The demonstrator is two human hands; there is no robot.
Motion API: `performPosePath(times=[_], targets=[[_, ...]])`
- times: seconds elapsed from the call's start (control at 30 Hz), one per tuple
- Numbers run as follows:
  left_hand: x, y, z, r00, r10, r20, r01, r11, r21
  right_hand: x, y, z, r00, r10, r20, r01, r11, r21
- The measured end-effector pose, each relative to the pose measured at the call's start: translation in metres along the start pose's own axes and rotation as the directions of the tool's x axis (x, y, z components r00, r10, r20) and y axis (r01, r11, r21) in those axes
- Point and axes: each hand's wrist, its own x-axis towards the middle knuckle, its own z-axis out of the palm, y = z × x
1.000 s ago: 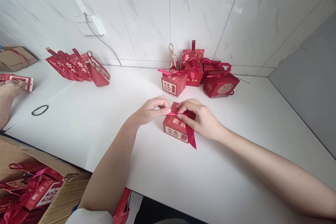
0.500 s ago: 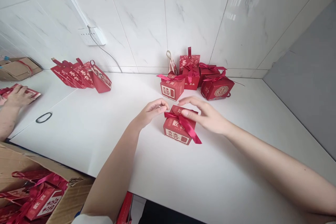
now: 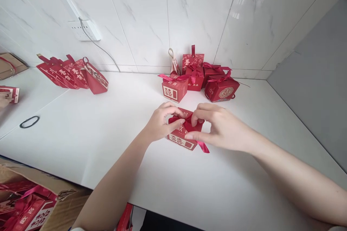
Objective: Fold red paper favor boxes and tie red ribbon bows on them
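Note:
A red gift box (image 3: 182, 141) with gold and white lettering sits on the white table, its ribbon (image 3: 202, 147) tied across the top and one tail hanging down the right side. My left hand (image 3: 164, 122) pinches the ribbon near the knot from the left. From the right, my right hand (image 3: 221, 126) has its curled fingers on the ribbon, with the thumb lower down by the box's front edge. The fingers partly cover the knot and lid.
Several red gift boxes (image 3: 175, 92) with ribbons stand by the tiled wall. Red handled bags (image 3: 96, 79) lean at left. A black hair tie (image 3: 29, 122) lies near a co-worker's hand (image 3: 4, 99). A cardboard carton (image 3: 73, 202) of red boxes stands at lower left.
Both hands have closed in on the ribbon from either side of the box. The view has shifted slightly to the right, and the co-worker's hand is now at the left edge.

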Motion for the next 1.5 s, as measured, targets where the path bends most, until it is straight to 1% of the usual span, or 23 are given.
performPosePath(times=[0.1,0.2,0.27,0.37,0.4,0.47,0.53,0.57,0.6,0.63,0.67,0.7,0.73,0.77,0.8,0.83,0.9,0.97,1.0,1.07,1.2,1.37,1.5], targets=[[0.000,0.001,0.000,1.000,-0.010,0.023,0.009,0.999,0.033,0.000,-0.001,0.010,1.000,-0.020,0.008,0.020,0.996,-0.083],[0.000,0.002,-0.001,0.997,-0.037,0.069,0.033,0.998,0.046,0.001,0.005,0.006,0.999,-0.028,0.023,0.028,1.000,0.005],[0.000,0.002,0.000,0.993,-0.038,0.111,0.035,0.999,0.034,0.001,0.008,0.000,1.000,0.009,0.012,-0.010,0.998,0.066],[0.000,0.001,0.005,0.988,0.009,0.152,-0.007,1.000,-0.008,-0.001,0.008,-0.009,0.997,0.071,0.015,-0.072,0.992,0.103],[0.001,0.000,0.007,0.991,0.022,0.133,-0.018,0.999,-0.027,-0.002,0.007,-0.011,0.997,0.075,0.032,-0.078,0.990,0.115],[0.003,-0.004,0.009,1.000,-0.015,-0.002,0.015,0.999,-0.043,-0.003,0.008,-0.014,0.994,0.071,0.085,-0.081,0.989,0.126],[0.003,-0.008,0.004,0.976,-0.144,-0.165,0.141,0.990,-0.028,-0.004,0.013,-0.018,0.985,0.096,0.142,-0.109,0.990,0.088],[0.003,-0.010,0.000,0.957,-0.220,-0.191,0.221,0.975,-0.014,-0.005,0.016,-0.020,0.978,0.124,0.166,-0.134,0.990,0.048],[0.002,-0.010,-0.006,0.947,-0.287,-0.145,0.291,0.957,0.005,-0.006,0.020,-0.022,0.970,0.157,0.184,-0.159,0.987,-0.001],[0.000,-0.010,-0.013,0.942,-0.335,-0.026,0.336,0.941,0.030,-0.006,0.023,-0.024,0.963,0.189,0.193,-0.182,0.982,-0.055],[-0.002,-0.011,-0.020,0.924,-0.356,0.141,0.352,0.935,0.053,-0.007,0.026,-0.026,0.956,0.215,0.198,-0.198,0.975,-0.104],[-0.003,-0.011,-0.025,0.888,-0.351,0.298,0.346,0.936,0.070,-0.008,0.028,-0.027,0.952,0.228,0.204,-0.202,0.969,-0.139],[-0.004,-0.012,-0.029,0.850,-0.334,0.408,0.332,0.940,0.079,-0.008,0.029,-0.029,0.950,0.229,0.215,-0.198,0.968,-0.155],[-0.004,-0.014,-0.030,0.826,-0.318,0.466,0.319,0.944,0.080,-0.008,0.029,-0.029,0.948,0.219,0.232,-0.188,0.971,-0.146],[-0.003,-0.017,-0.029,0.829,-0.315,0.461,0.316,0.946,0.077,-0.007,0.029,-0.028,0.944,0.203,0.261,-0.178,0.977,-0.114],[-0.001,-0.021,-0.027,0.854,-0.328,0.403,0.330,0.941,0.067,-0.006,0.027,-0.027,0.939,0.186,0.290,-0.175,0.983,-0.064],[0.003,-0.029,-0.019,0.903,-0.383,0.196,0.391,0.920,-0.004,-0.002,0.025,-0.024,0.928,0.158,0.339,-0.193,0.979,0.072],[0.008,-0.033,-0.013,0.906,-0.421,0.038,0.422,0.895,-0.141,0.002,0.024,-0.022,0.909,0.122,0.399,-0.225,0.949,0.223],[0.009,-0.033,-0.011,0.905,-0.424,0.018,0.418,0.884,-0.209,0.003,0.025,-0.022,0.902,0.101,0.420,-0.237,0.928,0.286],[0.009,-0.028,-0.010,0.915,-0.397,0.071,0.399,0.865,-0.304,0.005,0.029,-0.024,0.912,0.085,0.401,-0.235,0.909,0.343],[0.007,-0.016,-0.004,0.905,-0.373,0.207,0.426,0.803,-0.416,0.004,0.037,-0.028,0.953,0.120,0.276,-0.184,0.958,0.218],[0.008,-0.018,0.006,0.885,-0.401,0.237,0.464,0.714,-0.524,0.003,0.034,-0.021,0.929,0.087,0.359,-0.154,0.975,0.162],[0.013,-0.024,0.008,0.850,-0.402,0.340,0.526,0.608,-0.594,0.004,0.029,-0.020,0.904,0.075,0.420,-0.170,0.966,0.194]])
